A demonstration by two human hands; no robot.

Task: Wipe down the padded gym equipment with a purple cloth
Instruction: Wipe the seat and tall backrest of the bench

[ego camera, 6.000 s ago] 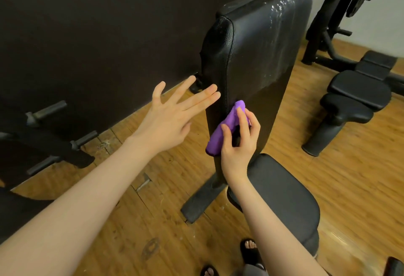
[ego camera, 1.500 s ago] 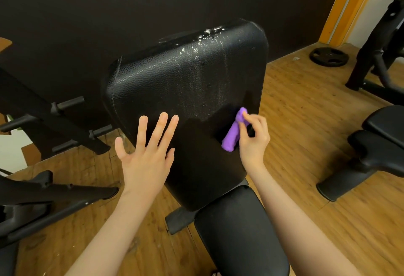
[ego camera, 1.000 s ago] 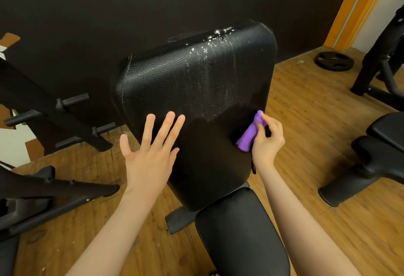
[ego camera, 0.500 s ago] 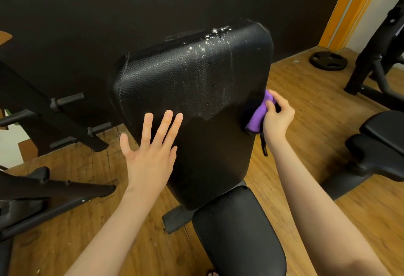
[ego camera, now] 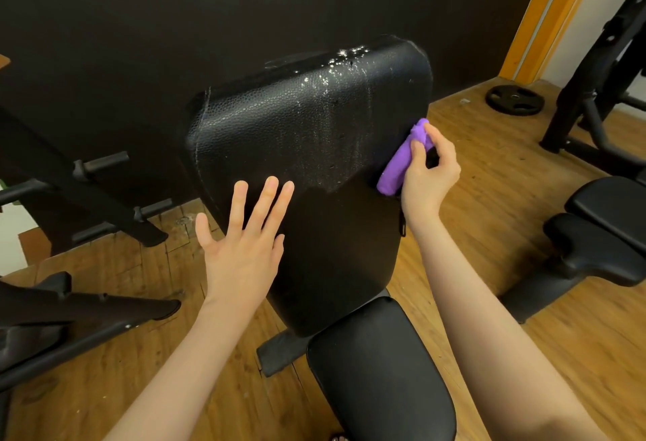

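A black padded backrest stands upright in the middle, its upper part wet and shiny with droplets. Below it is the black seat pad. My right hand grips a bunched purple cloth and holds it against the backrest's right edge. My left hand is held flat with straight, spread fingers over the lower left of the backrest; whether it touches the pad is unclear.
A dark wall stands behind the bench. Black rack frames lie low on the left. Another bench and a rack upright stand on the right, with a weight plate on the wooden floor.
My right hand has carried the cloth from the backrest's front face out to its right edge and upward. My left hand has stayed nearly in place.
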